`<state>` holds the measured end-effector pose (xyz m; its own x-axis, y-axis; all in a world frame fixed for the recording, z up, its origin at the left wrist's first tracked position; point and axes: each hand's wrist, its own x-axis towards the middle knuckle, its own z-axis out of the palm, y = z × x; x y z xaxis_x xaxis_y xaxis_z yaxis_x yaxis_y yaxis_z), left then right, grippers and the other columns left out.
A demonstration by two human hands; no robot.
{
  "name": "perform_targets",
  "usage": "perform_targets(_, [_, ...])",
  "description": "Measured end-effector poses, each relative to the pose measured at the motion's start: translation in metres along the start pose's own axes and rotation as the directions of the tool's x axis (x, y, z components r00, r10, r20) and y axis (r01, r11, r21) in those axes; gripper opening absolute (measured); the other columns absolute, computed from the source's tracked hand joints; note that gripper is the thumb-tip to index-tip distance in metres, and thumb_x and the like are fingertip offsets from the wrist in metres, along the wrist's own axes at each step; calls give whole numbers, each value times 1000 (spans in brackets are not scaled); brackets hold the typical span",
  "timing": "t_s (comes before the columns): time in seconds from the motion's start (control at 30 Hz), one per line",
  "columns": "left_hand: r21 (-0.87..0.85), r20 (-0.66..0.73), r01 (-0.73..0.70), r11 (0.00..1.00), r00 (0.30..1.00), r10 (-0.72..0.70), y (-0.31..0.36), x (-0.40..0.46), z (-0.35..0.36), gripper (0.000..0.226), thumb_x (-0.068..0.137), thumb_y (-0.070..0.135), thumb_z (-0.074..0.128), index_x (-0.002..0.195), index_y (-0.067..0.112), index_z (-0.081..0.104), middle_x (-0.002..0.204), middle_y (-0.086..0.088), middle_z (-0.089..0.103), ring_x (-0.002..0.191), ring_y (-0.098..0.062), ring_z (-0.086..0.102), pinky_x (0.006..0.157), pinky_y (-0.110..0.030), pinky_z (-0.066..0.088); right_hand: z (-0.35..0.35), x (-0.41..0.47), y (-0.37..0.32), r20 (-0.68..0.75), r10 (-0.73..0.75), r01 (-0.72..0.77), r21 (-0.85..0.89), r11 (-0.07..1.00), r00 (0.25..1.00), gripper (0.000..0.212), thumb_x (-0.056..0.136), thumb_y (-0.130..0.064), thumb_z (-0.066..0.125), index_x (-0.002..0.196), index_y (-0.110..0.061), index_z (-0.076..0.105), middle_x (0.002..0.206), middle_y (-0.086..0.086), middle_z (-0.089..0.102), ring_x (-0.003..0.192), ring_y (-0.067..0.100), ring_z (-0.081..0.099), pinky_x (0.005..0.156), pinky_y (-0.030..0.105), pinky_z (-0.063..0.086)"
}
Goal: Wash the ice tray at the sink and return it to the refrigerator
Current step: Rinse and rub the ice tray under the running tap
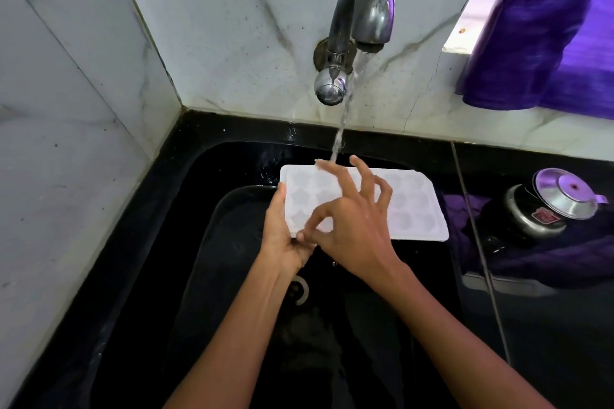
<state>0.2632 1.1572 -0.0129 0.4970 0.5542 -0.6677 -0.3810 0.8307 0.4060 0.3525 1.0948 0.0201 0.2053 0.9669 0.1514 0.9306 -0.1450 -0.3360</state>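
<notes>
We hold the white ice tray (412, 206) flat over the black sink (199, 242), cavities facing up, just below the running tap (360, 20) at twelve o'clock. Our left hand (282, 242) grips the tray's short edge at nine o'clock, thumb on top along the rim and fingers curled underneath. Our right hand (355, 229) lies across the tray's top with fingers spread and loosely bent, clamped on nothing; the fingertips (320, 164) at twelve o'clock reach into the water stream (342, 123), which lands on the tray's far edge. The thumb tip of the right hand touches the left hand near the tray's corner at seven o'clock. At three o'clock on the black counter (548, 325) stands a steel pressure cooker (545, 206), and a purple cloth (538, 30) hangs at two o'clock.
</notes>
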Motion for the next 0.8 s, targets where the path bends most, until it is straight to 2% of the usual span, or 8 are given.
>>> perform_targets(0.1, [-45, 40, -88, 995, 995, 90, 5, -1, -1, 55, 94, 52, 44, 121, 7, 63, 109, -16, 71, 85, -28, 71, 61, -33, 59, -10, -1, 8, -97, 114, -99, 146, 984, 989, 6, 79, -40, 71, 78, -34, 72, 134, -17, 49, 136, 13, 24, 104, 35, 14])
perform_targets(0.2, [-33, 48, -122, 992, 991, 123, 7, -6, -9, 49, 94, 49, 48, 119, 10, 66, 111, -14, 71, 93, -30, 70, 84, -44, 55, -13, 3, 18, -103, 205, -166, 298, 940, 973, 11, 91, -29, 59, 93, -28, 70, 113, -17, 62, 116, 9, 49, 99, 31, 26])
perform_targets(0.27, [-23, 50, -136, 990, 989, 137, 7, -9, -15, 48, 93, 49, 52, 118, 11, 67, 112, -12, 71, 94, -30, 70, 83, -44, 54, -17, 7, 24, -141, 256, -178, 414, 893, 956, 15, 95, -20, 54, 93, -24, 68, 102, -14, 66, 105, 9, 58, 97, 31, 38])
perform_targets(0.37, [-29, 52, -136, 990, 989, 138, 11, -13, -23, 50, 92, 51, 52, 119, 12, 67, 111, -10, 71, 93, -29, 70, 82, -45, 55, -23, 17, 31, -114, 330, -218, 545, 810, 937, 23, 100, -14, 42, 95, -21, 63, 100, -9, 65, 97, 8, 60, 83, 8, 41])
perform_targets(0.47, [-9, 55, -141, 990, 989, 141, 14, -14, -31, 49, 92, 51, 51, 121, 13, 65, 112, -10, 71, 96, -31, 70, 82, -46, 55, -29, 35, 36, -109, 391, -219, 678, 702, 914, 28, 103, -14, 33, 107, -12, 60, 109, 0, 64, 96, 13, 60, 88, 20, 47])
perform_targets(0.6, [-13, 28, -158, 987, 987, 159, 18, -16, -39, 48, 93, 51, 48, 117, 15, 67, 110, -10, 72, 95, -30, 71, 76, -44, 58, -43, 65, 30, -5, 478, -252, 845, 471, 878, 34, 104, -16, 26, 125, -5, 51, 115, 2, 59, 103, 11, 59, 91, 22, 48])
perform_targets(0.73, [-56, 6, -148, 987, 989, 148, 24, -18, -45, 46, 92, 52, 48, 107, 15, 69, 102, -9, 74, 85, -28, 73, 67, -41, 61, -57, 104, 17, 127, 450, -317, 870, 379, 884, 25, 103, -23, 35, 119, -10, 50, 116, 5, 56, 113, 19, 55, 104, 38, 44])
perform_targets(0.8, [-71, 12, -143, 987, 989, 144, 27, -18, -46, 45, 92, 52, 48, 104, 14, 70, 98, -10, 75, 81, -27, 74, 63, -39, 61, -61, 120, 10, 199, 434, -370, 858, 355, 879, 30, 100, -31, 43, 120, -8, 47, 115, 5, 54, 116, 22, 52, 107, 43, 40])
